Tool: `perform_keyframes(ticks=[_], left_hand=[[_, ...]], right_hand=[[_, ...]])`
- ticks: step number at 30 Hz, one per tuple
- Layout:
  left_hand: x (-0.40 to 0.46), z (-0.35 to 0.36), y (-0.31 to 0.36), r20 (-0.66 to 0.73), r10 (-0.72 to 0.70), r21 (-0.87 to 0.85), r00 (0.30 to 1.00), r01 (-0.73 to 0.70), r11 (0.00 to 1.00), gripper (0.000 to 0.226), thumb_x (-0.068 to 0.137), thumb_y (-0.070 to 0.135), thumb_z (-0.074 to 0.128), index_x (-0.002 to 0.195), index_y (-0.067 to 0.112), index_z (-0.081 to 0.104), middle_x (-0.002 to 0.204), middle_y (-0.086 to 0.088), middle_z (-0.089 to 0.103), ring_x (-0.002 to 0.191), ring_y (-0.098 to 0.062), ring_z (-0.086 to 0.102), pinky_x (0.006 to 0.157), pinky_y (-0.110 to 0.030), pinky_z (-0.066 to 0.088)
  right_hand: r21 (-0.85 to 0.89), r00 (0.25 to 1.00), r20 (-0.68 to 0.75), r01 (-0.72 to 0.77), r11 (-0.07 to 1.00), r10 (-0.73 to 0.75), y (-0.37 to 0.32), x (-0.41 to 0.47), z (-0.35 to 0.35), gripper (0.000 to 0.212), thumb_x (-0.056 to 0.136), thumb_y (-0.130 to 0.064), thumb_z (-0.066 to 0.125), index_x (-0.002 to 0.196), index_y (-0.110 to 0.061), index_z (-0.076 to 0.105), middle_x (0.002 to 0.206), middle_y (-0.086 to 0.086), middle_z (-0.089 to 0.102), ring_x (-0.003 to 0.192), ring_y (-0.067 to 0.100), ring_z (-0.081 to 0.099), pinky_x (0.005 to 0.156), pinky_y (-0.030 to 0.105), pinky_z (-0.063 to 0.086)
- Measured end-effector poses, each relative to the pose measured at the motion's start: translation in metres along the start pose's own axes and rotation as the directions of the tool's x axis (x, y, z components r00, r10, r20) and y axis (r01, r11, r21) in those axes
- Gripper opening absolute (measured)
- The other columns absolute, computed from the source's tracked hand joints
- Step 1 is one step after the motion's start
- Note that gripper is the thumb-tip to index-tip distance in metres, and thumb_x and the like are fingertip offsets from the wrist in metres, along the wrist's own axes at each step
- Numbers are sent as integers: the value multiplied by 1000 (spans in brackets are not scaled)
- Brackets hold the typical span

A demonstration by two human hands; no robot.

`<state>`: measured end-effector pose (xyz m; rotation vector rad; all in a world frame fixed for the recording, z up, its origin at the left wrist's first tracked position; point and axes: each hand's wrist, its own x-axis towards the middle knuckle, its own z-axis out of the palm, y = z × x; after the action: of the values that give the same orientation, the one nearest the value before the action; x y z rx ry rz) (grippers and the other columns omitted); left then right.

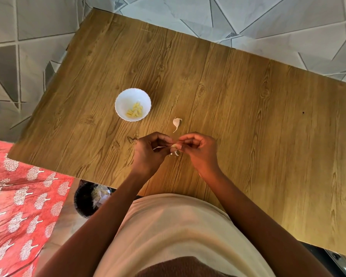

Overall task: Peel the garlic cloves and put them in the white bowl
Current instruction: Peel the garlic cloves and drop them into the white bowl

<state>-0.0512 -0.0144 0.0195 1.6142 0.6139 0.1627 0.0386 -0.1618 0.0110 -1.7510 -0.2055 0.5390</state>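
Over the near middle of the wooden table (248, 116), my left hand (150, 151) and my right hand (198, 150) meet and both pinch one small garlic clove (174, 145) between fingertips. Loose white skin (176, 152) hangs below the clove. Just beyond the hands, one unpeeled clove (176, 123) lies on the table. The white bowl (124, 100) stands further back to the left and holds several peeled yellowish cloves (135, 110).
A dark bin (84, 198) with garlic skins in it stands on the floor below the table's near left edge. A red patterned cloth (18, 196) covers the left. Tiled floor surrounds the table's far side.
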Motion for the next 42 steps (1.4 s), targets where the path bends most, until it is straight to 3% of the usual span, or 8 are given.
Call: perform_keyframes(ticks=[5, 11, 17, 19, 24, 31, 38, 42], left_hand=[[1, 0, -5, -22, -108, -171, 994, 102, 980, 14, 92, 3, 73, 105, -5, 71, 86, -19, 78, 81, -37, 77, 80, -50, 63], [-1, -6, -9, -65, -199, -247, 978, 178, 953, 26, 82, -3, 82, 106, -5, 71, 88, -19, 77, 82, -27, 77, 76, -34, 63], [1, -29, -40, -480, -25, 116, 877, 92, 989, 22, 78, 13, 90, 96, 13, 77, 86, 7, 78, 81, -5, 75, 79, -33, 63], [3, -37, -47, -535, 45, 182, 844, 63, 981, 20, 80, 13, 88, 96, 14, 77, 88, 10, 78, 81, -1, 73, 81, -35, 62], [3, -42, -55, -508, 202, 341, 837, -20, 940, 20, 82, 11, 85, 100, 12, 76, 92, 9, 78, 82, -1, 73, 79, -36, 63], [-4, -47, -65, -552, 171, 298, 816, 2, 955, 25, 83, 2, 79, 106, 13, 76, 98, 6, 78, 90, -5, 74, 84, -41, 63], [-10, -58, -70, -540, 214, 342, 814, -20, 940, 23, 87, 4, 77, 108, 13, 73, 101, 2, 75, 88, -16, 72, 80, -39, 61], [-33, -58, -81, -259, 395, 507, 882, -224, 832, 18, 89, -2, 73, 105, 4, 71, 105, -7, 70, 88, -23, 68, 75, -38, 56]], right_hand=[[13, 997, -24, 73, 997, -73, 5, 1, -1, 21, 80, 6, 80, 98, -4, 76, 87, 5, 78, 85, 21, 76, 79, 38, 62], [6, 987, 23, 161, 987, -161, 5, 0, 5, 19, 83, 5, 78, 101, 0, 75, 89, 5, 79, 87, 19, 77, 80, 32, 62], [-264, 959, -22, 268, 927, -284, 22, 1, 5, 13, 92, -4, 73, 104, -7, 77, 94, -1, 78, 88, 5, 73, 78, 20, 57], [-376, 931, 0, 339, 863, -365, 31, 2, 0, 18, 93, 0, 70, 107, -7, 77, 97, 2, 77, 90, 7, 72, 80, 23, 58], [-627, 855, 171, 477, 616, -489, 62, 4, -4, 32, 93, 1, 62, 123, -1, 71, 119, 12, 72, 117, 31, 62, 102, 42, 52], [-598, 806, 369, 588, 545, -464, 74, -12, 11, 43, 101, -12, 46, 140, 0, 57, 145, 16, 57, 139, 31, 44, 118, 43, 37], [-684, 887, 224, 438, 584, -403, 68, -18, 31, 42, 106, -16, 44, 144, -1, 53, 151, 14, 50, 146, 29, 36, 124, 32, 24], [-645, 836, 376, 545, 536, -399, 75, -33, 50, 44, 107, -16, 40, 145, 2, 51, 155, 16, 46, 150, 31, 33, 122, 44, 32]])
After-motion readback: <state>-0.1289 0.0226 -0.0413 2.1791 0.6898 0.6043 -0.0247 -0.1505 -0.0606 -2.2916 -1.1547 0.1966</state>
